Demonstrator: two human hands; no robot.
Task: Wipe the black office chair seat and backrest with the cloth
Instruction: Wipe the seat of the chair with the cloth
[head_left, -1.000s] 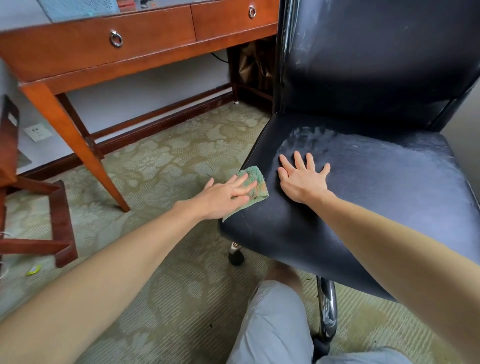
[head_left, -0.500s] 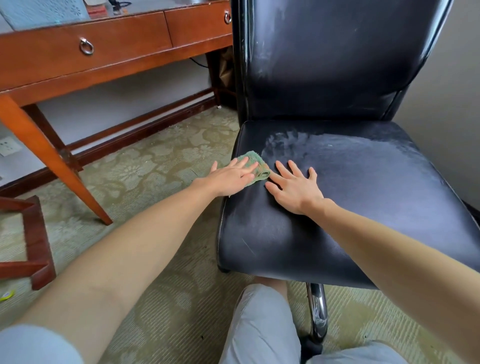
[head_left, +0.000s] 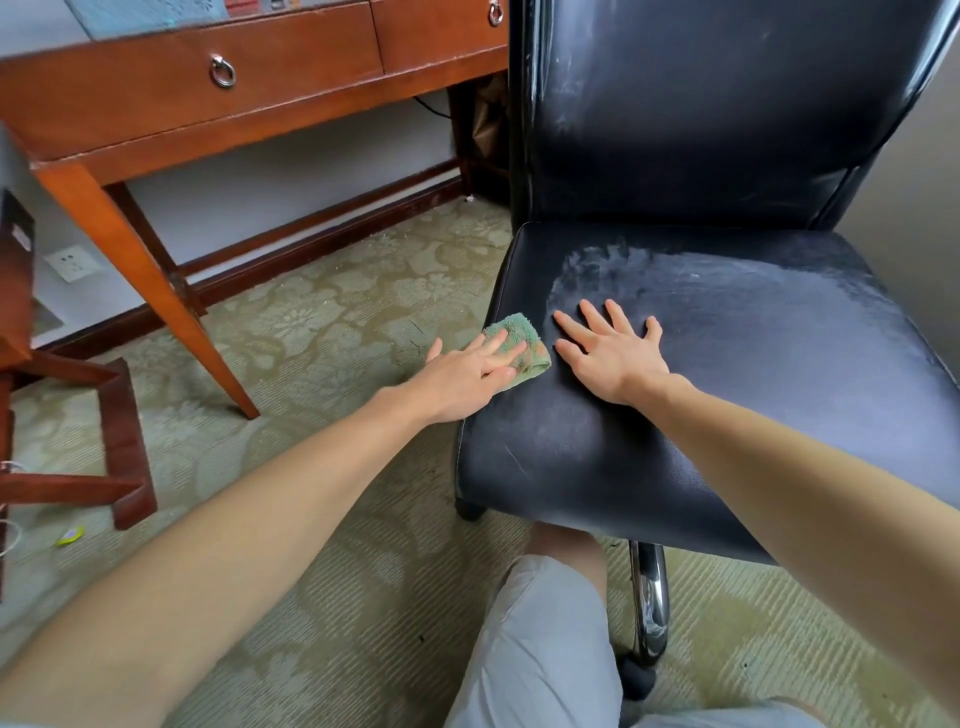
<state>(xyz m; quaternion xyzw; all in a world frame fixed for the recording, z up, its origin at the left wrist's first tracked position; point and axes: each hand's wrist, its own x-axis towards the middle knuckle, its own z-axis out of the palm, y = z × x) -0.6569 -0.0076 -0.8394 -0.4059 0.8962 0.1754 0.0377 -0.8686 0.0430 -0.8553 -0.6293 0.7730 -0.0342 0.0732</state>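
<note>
1. Head view, looking down on a black office chair: seat (head_left: 753, 374) faces the camera, backrest (head_left: 701, 130) stands upright behind it.
2. Cloth (head_left: 519, 326): green, folded small, lying on the seat at its left edge, towards the front.
3. Left hand (head_left: 467, 376): palm down on the cloth, fingers straight and flat on top, pressing it to the seat. The thumb sticks out sideways past the seat edge. Nothing is curled round the cloth.
4. Right hand (head_left: 613, 358): flat on the bare seat just beside the cloth, fingers straight and spread, holding nothing (cannot tell whether it touches the cloth).
5. Seat surface: a pale streaky film covers the middle and rear, and it is darker at the front-left near the hands. The backrest shows pale smears too, mostly on the upper left.
6. Below the seat front: a chrome leg (head_left: 649, 608) runs down to a black caster (head_left: 638, 675). The person's knee in grey shorts (head_left: 545, 639) sits just in front of it.
7. Left of the chair: a wooden desk (head_left: 130, 119) with two drawers, and a ring pull (head_left: 223, 71) on the nearer one. Its tapered leg stands on patterned green carpet (head_left: 311, 322).
8. Far left: a wall socket (head_left: 71, 263) low on the wall, and a dark wooden frame (head_left: 122, 441) on the carpet. A small yellow scrap (head_left: 70, 535) lies near the frame.
</note>
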